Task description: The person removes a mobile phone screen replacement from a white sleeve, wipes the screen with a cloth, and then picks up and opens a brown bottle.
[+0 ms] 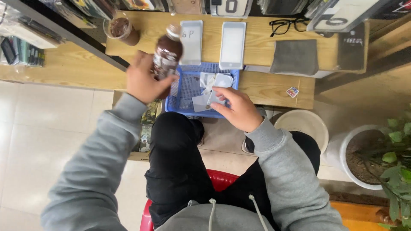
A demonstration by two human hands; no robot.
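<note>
left grip [143,81] clamped on dark drink bottle [168,53], raised over blue basket [188,92] edge | right grip [237,109] pinching white paper scraps [209,92] in basket on counter [274,87] | advice: keep bottle upright, lift scraps clear without snagging mesh

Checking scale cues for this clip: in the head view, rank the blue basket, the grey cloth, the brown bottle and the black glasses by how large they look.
1. blue basket
2. grey cloth
3. brown bottle, though it is lifted nearer the camera in the left hand, so its rank against the cloth is unsure
4. black glasses
</note>
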